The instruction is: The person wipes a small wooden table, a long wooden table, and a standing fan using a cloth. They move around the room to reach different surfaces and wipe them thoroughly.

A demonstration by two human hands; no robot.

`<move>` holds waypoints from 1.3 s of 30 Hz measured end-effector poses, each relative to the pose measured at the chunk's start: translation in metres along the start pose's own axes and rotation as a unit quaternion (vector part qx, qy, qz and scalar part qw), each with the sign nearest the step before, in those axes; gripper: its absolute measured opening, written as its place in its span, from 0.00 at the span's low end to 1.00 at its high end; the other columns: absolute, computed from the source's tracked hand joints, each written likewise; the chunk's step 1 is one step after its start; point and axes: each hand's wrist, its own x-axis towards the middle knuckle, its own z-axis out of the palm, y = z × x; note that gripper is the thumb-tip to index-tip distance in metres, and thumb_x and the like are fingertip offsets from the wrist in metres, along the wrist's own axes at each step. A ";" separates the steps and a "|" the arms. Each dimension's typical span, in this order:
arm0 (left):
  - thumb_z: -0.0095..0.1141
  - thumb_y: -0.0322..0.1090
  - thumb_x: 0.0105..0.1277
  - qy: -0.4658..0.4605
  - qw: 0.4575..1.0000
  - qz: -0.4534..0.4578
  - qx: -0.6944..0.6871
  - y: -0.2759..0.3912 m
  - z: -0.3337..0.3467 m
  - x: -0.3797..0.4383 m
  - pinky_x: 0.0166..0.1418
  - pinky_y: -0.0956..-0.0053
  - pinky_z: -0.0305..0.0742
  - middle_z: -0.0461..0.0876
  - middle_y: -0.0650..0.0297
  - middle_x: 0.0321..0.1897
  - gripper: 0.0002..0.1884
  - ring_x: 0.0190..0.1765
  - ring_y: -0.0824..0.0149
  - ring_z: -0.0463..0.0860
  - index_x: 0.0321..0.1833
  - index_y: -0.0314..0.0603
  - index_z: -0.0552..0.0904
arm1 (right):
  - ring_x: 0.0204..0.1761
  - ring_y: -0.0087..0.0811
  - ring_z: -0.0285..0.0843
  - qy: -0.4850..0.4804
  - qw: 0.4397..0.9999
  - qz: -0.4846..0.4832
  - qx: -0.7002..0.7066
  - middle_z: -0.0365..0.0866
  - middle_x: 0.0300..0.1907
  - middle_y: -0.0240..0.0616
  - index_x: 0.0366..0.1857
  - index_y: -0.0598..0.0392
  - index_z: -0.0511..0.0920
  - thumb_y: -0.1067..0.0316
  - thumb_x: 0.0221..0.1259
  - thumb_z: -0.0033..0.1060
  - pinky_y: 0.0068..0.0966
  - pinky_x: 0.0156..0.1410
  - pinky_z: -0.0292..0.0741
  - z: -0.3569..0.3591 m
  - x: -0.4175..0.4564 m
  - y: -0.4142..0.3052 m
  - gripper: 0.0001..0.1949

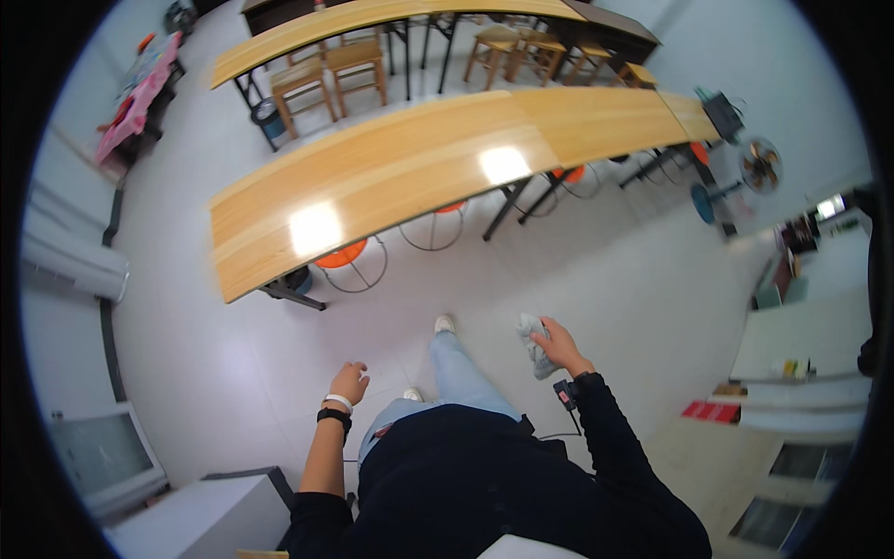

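My right hand is closed around a crumpled light grey cloth, held out over the floor to the right of my legs. My left hand hangs at the left with its fingers loosely bent and apart, holding nothing; a white band and a black band circle that wrist. A small black device with a cable sits at my right wrist. Ahead of both hands stands a long wood-topped table with two bright reflections on its top.
Orange round stools are tucked under the near table. Behind it stand a second table and wooden stools. A standing fan is at the right, and a white cabinet at the lower left.
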 end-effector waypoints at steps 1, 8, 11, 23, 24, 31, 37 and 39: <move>0.64 0.36 0.71 0.007 0.999 -0.032 -0.008 -0.007 -0.008 -0.005 0.61 0.54 0.82 0.84 0.49 0.52 0.14 0.54 0.46 0.86 0.57 0.43 0.85 | 0.59 0.54 0.83 0.001 1.000 -0.014 0.000 0.85 0.56 0.50 0.63 0.56 0.79 0.55 0.71 0.66 0.43 0.63 0.78 -0.003 0.032 -0.012 0.22; 0.64 0.36 0.70 0.111 0.980 -0.151 -0.067 -0.014 -0.042 -0.037 0.57 0.54 0.82 0.84 0.48 0.46 0.13 0.49 0.47 0.86 0.55 0.42 0.86 | 0.63 0.55 0.80 -0.022 0.981 -0.192 0.030 0.80 0.61 0.49 0.65 0.54 0.76 0.59 0.70 0.68 0.45 0.66 0.77 -0.010 0.250 -0.079 0.23; 0.64 0.37 0.70 0.146 0.965 -0.190 -0.107 -0.009 -0.028 -0.048 0.55 0.54 0.82 0.84 0.49 0.44 0.13 0.48 0.48 0.86 0.55 0.42 0.86 | 0.63 0.57 0.79 0.010 0.978 -0.207 0.032 0.80 0.59 0.50 0.63 0.56 0.75 0.59 0.71 0.68 0.46 0.65 0.77 -0.005 0.308 -0.096 0.22; 0.65 0.38 0.70 0.149 0.944 -0.244 -0.165 -0.078 -0.042 -0.067 0.53 0.57 0.83 0.84 0.52 0.44 0.14 0.46 0.51 0.87 0.56 0.44 0.88 | 0.62 0.62 0.79 0.064 0.989 -0.021 -0.133 0.74 0.63 0.56 0.62 0.57 0.72 0.55 0.73 0.64 0.52 0.63 0.79 0.072 0.433 -0.103 0.23; 0.65 0.37 0.70 0.152 0.941 -0.245 -0.174 -0.093 -0.049 -0.073 0.53 0.58 0.84 0.84 0.52 0.44 0.14 0.46 0.51 0.87 0.56 0.44 0.87 | 0.61 0.63 0.79 0.058 0.987 -0.021 -0.149 0.74 0.64 0.57 0.62 0.57 0.71 0.55 0.73 0.64 0.53 0.62 0.79 0.089 0.431 -0.114 0.23; 0.64 0.34 0.71 0.187 0.934 -0.246 -0.181 -0.198 -0.104 -0.103 0.51 0.59 0.83 0.84 0.51 0.44 0.13 0.45 0.52 0.87 0.56 0.43 0.87 | 0.62 0.64 0.78 0.045 0.976 0.035 -0.212 0.71 0.62 0.58 0.59 0.65 0.72 0.57 0.75 0.60 0.53 0.63 0.80 0.222 0.406 -0.236 0.22; 0.63 0.32 0.70 0.150 0.945 -0.235 -0.169 -0.274 -0.132 -0.138 0.49 0.58 0.82 0.82 0.52 0.42 0.12 0.42 0.51 0.85 0.54 0.41 0.85 | 0.56 0.56 0.74 0.081 0.982 0.022 -0.172 0.73 0.57 0.58 0.54 0.70 0.78 0.64 0.72 0.57 0.44 0.57 0.82 0.348 0.370 -0.345 0.17; 0.63 0.32 0.70 0.123 0.952 -0.226 -0.166 -0.282 -0.151 -0.135 0.49 0.58 0.82 0.82 0.51 0.43 0.12 0.42 0.51 0.85 0.55 0.40 0.85 | 0.46 0.58 0.81 0.053 0.913 -0.180 -0.363 0.75 0.52 0.59 0.56 0.67 0.74 0.65 0.71 0.57 0.50 0.46 0.81 0.379 0.361 -0.367 0.18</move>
